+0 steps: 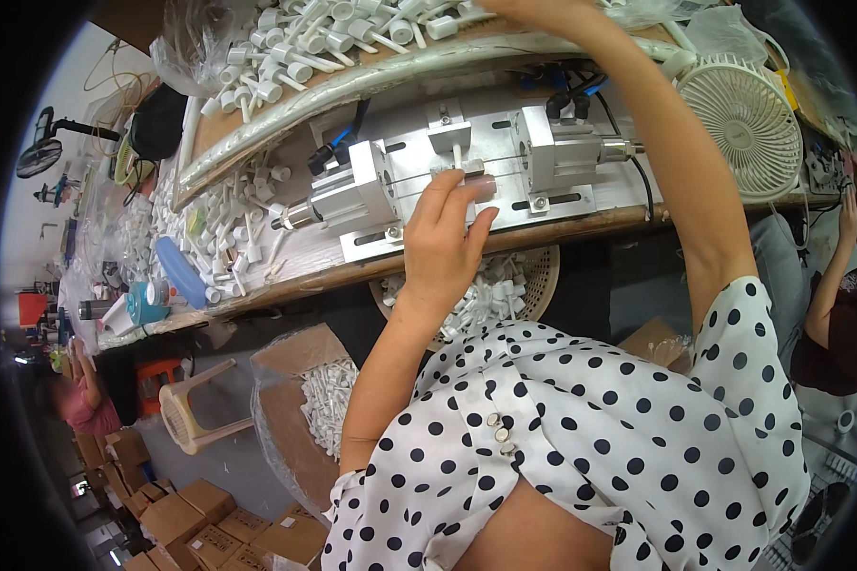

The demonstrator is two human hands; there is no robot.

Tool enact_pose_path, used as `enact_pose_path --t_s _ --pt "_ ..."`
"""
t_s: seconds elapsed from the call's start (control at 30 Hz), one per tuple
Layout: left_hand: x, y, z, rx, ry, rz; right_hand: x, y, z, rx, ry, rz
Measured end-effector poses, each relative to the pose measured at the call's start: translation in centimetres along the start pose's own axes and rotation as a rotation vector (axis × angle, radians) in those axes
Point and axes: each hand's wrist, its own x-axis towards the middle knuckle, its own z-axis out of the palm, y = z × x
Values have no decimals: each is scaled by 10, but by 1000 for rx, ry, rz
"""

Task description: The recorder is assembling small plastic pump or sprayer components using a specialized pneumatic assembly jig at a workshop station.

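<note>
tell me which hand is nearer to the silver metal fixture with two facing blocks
Left. The left hand is at the middle of the fixture; the right hand is beyond it, at the picture's upper edge.

The head-worn fisheye view looks steeply down and forward from close above the near side of the twin-cylinder pneumatic fixture (543, 152), reaching widely around it.
</note>
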Motion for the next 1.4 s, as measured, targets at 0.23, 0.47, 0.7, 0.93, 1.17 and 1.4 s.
enact_pose_path --t_s 0.23,0.47,0.7,0.93,1.17,1.4 --pt "6 1 1 133 -60 81 -26 25 -51 1191 -242 592" --pt "49 -7 -37 63 -275 -31 -89 -12 -59 1290 -286 398" --pt "181 -71 -43 413 370 191 -130 -61 -22 674 -166 -355" --pt "204 -88 -76 128 -123 -256 -132 -72 10 355 -136 -621" --pt "140 -52 -112 -829 28 -493 -126 -74 7 356 -263 -572" --pt "17 -5 -48 -564 76 -380 -33 -38 5 194 11 -137"
